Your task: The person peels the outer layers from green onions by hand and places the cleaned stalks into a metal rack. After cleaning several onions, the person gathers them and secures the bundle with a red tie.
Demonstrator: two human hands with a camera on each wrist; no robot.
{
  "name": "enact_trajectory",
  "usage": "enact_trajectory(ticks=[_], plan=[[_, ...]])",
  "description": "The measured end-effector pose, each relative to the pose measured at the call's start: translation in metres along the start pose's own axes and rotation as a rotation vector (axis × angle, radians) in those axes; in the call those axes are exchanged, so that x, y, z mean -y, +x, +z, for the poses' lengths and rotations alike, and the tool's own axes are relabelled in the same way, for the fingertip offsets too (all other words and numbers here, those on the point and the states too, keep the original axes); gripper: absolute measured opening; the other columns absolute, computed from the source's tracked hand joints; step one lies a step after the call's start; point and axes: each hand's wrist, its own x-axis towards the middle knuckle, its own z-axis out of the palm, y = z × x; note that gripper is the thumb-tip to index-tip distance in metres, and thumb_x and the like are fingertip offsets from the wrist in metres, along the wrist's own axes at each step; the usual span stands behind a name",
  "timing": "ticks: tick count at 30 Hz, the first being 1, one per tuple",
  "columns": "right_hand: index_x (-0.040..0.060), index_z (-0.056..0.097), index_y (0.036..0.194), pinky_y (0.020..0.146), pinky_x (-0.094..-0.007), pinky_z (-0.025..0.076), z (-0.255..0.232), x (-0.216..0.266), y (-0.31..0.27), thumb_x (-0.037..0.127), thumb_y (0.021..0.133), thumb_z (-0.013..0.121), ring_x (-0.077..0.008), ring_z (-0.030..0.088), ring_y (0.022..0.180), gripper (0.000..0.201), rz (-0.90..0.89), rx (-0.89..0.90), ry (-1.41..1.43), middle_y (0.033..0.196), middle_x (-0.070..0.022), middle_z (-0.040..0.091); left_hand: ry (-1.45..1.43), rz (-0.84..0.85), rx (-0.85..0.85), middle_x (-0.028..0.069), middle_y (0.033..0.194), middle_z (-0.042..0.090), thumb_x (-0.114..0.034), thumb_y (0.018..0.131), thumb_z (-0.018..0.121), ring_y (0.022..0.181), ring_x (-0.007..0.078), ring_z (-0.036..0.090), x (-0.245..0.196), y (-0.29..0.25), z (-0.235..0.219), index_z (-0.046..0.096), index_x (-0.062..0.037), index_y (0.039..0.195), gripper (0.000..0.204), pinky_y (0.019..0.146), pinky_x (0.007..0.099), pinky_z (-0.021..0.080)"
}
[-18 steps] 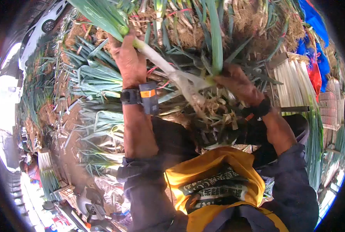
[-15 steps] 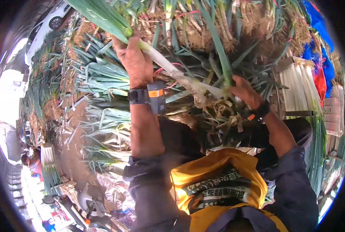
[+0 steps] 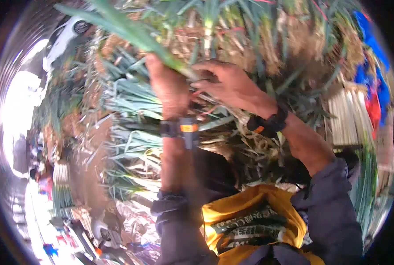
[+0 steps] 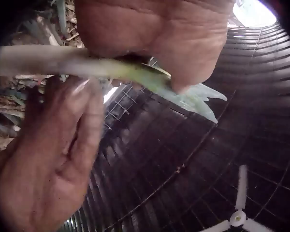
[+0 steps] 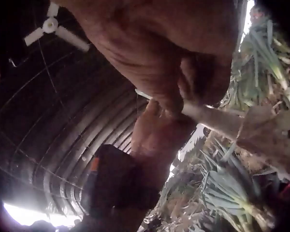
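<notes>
Can see pale printing [image 3: 250,223] on the front of the yellow apron [image 3: 252,196], but can't read it, way too blurred; same deal with the orange label [image 3: 187,128] on the wrist device [image 3: 190,140] strapped to the left arm, too smeared to make out.

Now for the leek [image 3: 139,37]: held up out in front of the apron, above the piles; running diagonally in the head view, leafy end aimed at the upper left, pale shank heading down to the right; almost level across the left wrist view, leaves off to the right and dipping a bit, shank out to the left; in the right wrist view, shank poking out rightward from the hands, loose papery skin [image 5: 266,135] hanging at that end.

Clamped round the leek with the left hand [image 3: 168,88], thumb pressed on it near the leaves; pinched on the shank just beside with the right hand [image 3: 236,88], thumb and fingers drawn in, kinda blurry there; leafy leeks [image 3: 135,104] heaped next to the left forearm; pale leek bundle [image 3: 347,115] over to the right, blue fabric [image 3: 371,37] past it; ceiling fan [image 4: 238,217] overhead in both wrist views.
</notes>
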Motion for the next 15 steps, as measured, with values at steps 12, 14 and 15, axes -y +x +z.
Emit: enact_trajectory(ticks=[12,14,15], plan=[[-0.0010,0.062,0.105,0.084,-0.0278,0.051,-0.007,-0.016,0.028,0.002,0.093,0.069,-0.0111,0.061,0.096,0.014,0.271,0.115,-0.034,0.094,-0.0046,0.061,-0.180,0.010,0.131,0.0012,0.120,0.062,-0.026,0.098,0.071,0.108,0.0129,0.056,-0.012,-0.027,0.028,0.056,-0.0039,0.135,0.046,0.095,0.0313,0.047],[-0.0009,0.060,0.106,0.084,-0.0274,0.051,-0.018,-0.016,0.032,0.002,0.094,0.068,-0.0113,0.060,0.099,0.015,0.183,0.277,-0.227,0.099,-0.0045,0.058,-0.226,0.004,0.130,-0.0002,0.121,0.063,-0.024,0.099,0.070,0.107,0.0098,0.057,-0.009,-0.028,0.027,0.058,-0.0032,0.133,0.042,0.093,0.0296,0.048],[-0.0006,0.060,0.106,0.084,-0.0282,0.050,-0.014,-0.015,0.032,0.003,0.093,0.068,-0.0122,0.059,0.096,0.016,0.169,0.213,-0.168,0.097,-0.0046,0.059,-0.243,-0.004,0.130,-0.0003,0.121,0.063,-0.024,0.099,0.071,0.107,0.0099,0.057,-0.008,-0.027,0.025,0.058,-0.0034,0.134,0.043,0.094,0.0294,0.047]])
